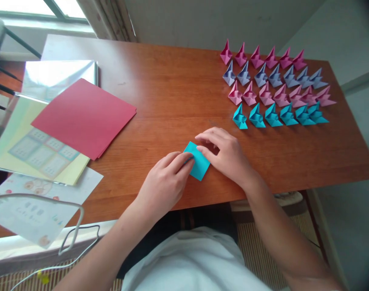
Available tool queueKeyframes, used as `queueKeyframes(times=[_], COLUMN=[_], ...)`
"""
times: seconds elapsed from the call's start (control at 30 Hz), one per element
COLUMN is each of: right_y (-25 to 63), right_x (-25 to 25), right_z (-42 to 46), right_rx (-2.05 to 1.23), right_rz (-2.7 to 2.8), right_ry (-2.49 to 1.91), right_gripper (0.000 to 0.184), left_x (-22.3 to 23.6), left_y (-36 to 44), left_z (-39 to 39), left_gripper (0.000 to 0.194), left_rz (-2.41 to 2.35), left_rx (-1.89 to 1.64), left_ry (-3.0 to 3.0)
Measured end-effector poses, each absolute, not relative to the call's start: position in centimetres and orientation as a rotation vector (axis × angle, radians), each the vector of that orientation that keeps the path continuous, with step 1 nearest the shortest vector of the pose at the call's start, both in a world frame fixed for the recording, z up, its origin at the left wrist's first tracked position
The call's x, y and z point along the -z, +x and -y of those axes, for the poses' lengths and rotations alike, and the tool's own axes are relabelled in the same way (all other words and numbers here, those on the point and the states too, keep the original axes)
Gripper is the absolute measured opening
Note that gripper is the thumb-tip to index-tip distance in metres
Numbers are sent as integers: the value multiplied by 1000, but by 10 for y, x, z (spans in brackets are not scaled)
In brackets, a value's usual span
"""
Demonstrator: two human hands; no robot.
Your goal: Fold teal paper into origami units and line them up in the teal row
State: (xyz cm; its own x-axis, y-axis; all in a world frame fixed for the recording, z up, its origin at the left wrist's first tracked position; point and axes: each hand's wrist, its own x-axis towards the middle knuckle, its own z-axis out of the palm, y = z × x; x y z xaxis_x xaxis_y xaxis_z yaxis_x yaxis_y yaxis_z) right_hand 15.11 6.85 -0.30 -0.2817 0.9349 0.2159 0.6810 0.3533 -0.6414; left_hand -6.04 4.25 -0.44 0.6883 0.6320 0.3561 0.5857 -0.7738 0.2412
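A small folded square of turquoise paper lies on the table near its front edge, turned so that a corner points toward me. My left hand pinches its left side between thumb and fingers, which hide that edge. At its upper right, my right hand is curved with a gap between thumb and fingers. The right thumb tip rests at the paper's edge; whether it presses down I cannot tell. Beyond the right hand stands a row of turquoise folded paper figures with pointed tips.
Behind the turquoise row come rows of pink, lavender and magenta figures. Red paper sheets lie at the left over a yellowish pack. A printed white sheet and a white cable are at the lower left.
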Motion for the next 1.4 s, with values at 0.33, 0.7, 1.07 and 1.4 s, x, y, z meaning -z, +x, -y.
queueKeyframes(times=[0.33, 0.7, 1.07, 1.4], right_y=[192, 185, 182, 182], right_x=[1, 11, 14, 14], right_z=[-40, -39, -35, -33], right_rx=[-594, -512, -472, -456], right_rz=[2285, 2233, 2202, 2206], right_ry=[-1179, -1162, -1185, -1215], right_gripper=[37, 24, 23, 20], left_x=[9, 6, 2, -8], left_y=[-64, -67, -62, -57], left_z=[-45, -47, -44, -42], left_gripper=[24, 47, 42, 30], left_rz=[-1038, -1057, -1054, -1045], left_rx=[-685, -628, -534, -470], left_ry=[2579, 2451, 2605, 2652])
